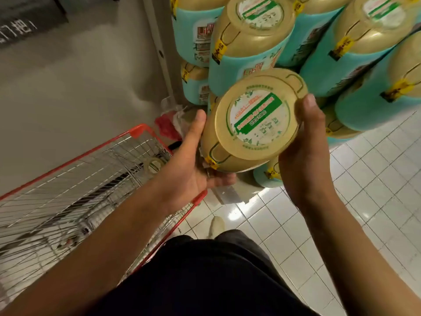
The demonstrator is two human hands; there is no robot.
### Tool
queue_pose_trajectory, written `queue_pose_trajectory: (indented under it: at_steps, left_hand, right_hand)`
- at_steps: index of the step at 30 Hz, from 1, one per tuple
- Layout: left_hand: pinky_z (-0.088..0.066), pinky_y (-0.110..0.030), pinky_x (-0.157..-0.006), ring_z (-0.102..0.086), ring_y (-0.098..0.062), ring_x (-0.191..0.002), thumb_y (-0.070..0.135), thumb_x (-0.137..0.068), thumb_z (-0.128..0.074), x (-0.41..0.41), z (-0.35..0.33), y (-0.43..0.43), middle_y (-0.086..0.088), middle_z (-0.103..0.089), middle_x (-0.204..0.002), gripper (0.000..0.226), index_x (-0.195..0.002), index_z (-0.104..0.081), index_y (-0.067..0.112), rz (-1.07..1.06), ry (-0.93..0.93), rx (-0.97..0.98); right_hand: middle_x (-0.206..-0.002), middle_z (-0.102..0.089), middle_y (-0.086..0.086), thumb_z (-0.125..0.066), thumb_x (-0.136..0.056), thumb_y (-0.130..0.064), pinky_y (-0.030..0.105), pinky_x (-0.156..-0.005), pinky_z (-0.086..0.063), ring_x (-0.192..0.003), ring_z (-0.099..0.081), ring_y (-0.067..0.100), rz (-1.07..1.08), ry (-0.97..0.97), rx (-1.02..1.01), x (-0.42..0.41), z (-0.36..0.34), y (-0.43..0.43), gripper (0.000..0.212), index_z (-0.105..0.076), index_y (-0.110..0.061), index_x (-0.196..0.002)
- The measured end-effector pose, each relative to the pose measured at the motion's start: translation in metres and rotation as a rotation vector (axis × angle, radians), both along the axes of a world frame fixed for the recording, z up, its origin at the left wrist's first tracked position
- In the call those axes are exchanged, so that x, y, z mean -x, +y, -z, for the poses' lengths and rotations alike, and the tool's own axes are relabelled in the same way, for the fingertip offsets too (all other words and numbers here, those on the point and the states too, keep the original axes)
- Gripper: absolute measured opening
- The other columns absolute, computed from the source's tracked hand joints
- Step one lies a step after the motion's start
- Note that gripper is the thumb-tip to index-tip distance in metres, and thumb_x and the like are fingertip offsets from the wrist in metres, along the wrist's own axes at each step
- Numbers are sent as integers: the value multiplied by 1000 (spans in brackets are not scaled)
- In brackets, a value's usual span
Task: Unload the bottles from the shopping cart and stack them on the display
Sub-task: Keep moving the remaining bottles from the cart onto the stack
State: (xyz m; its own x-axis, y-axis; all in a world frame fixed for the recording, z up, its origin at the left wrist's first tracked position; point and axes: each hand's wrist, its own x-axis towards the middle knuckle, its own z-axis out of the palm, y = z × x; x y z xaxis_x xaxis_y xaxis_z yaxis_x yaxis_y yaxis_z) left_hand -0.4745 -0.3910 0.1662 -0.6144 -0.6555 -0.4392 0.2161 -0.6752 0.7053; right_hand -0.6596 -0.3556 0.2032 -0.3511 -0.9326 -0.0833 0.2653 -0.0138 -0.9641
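- Both hands are on one bottle point(255, 119), gold top facing the camera, held up in the middle of the scene.
- The left hand point(193, 165) cups it from the left and underneath, thumb lying up along the side and fingers curled under the body.
- The right hand point(305, 156) clamps the right side, with the thumb pressed on the rim of the gold top.
- The bottle sits between the two palms, just near of the display point(355, 65), a stack of matching bottles with teal labels at the far right.
- It is above the far right corner of the shopping cart point(68, 179), which fills the left side.
- The right hand's fingers are hidden behind the bottle.
- Most of the bottle's teal body is hidden behind its own top.
- The print on the top label is too blurred to read.
- The cart's wire is smeared; a round pale shape point(155, 165) inside it may be another bottle top, I cannot tell.
- Red and clear wrapping point(168, 124) beyond the cart is hard to make out.
- The top of the display is cut off at the frame edge.
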Motion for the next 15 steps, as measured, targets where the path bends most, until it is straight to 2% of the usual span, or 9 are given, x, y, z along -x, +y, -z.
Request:
queue_pose_trajectory:
  at_steps: [2, 4, 6, 8, 15]
  left_hand:
    - [-60, -37, -74, -70, -22, -88, 78, -93, -38, 18, -4, -6, -16, -72, -125, 72, -138, -65, 28, -33, -31, 2]
    - [-60, -39, -78, -74, -25, -89, 77, -95, -39, 35, -7, -12, -16, -72, -125, 72, -144, -59, 28, -76, -50, -18]
    - [-61, -41, -83, -75, -30, -97, 75, -96, -41, 51, -10, -16, -16, -68, -134, 71, -150, -51, 31, -92, -43, -37]
    - [-60, -42, -86, -75, -33, -104, 73, -96, -46, 65, -12, -19, -17, -60, -144, 71, -154, -45, 32, -110, -14, -68]
    - [-59, -46, -93, -72, -40, -112, 67, -95, -56, 90, -11, -34, -9, -55, -149, 65, -151, -50, 35, -189, 42, -116]
  right_hand:
    - [-140, -67, 13, -28, -114, -32, 41, -112, -50, -133, -62, 26, 2, 11, 53, 21, 5, -7, 50, -56, -2, -143]
    - [-148, -61, 17, -29, -113, -30, 43, -120, -43, -141, -56, 28, -1, 3, 82, 38, 7, -17, 51, -53, 0, -147]
    - [-139, -69, 5, -30, -114, -27, 35, -115, -46, -137, -60, 19, -23, -5, 120, 50, 8, -25, 45, -71, -20, -132]
    - [-134, -73, -3, -32, -114, -28, 30, -109, -48, -133, -62, 14, -59, -12, 143, 61, 10, -32, 47, -79, -33, -117]
    - [-134, -72, -12, -41, -112, -39, 19, -104, -49, -132, -61, 6, -80, 37, 170, 87, 17, -49, 38, -78, -44, -119]
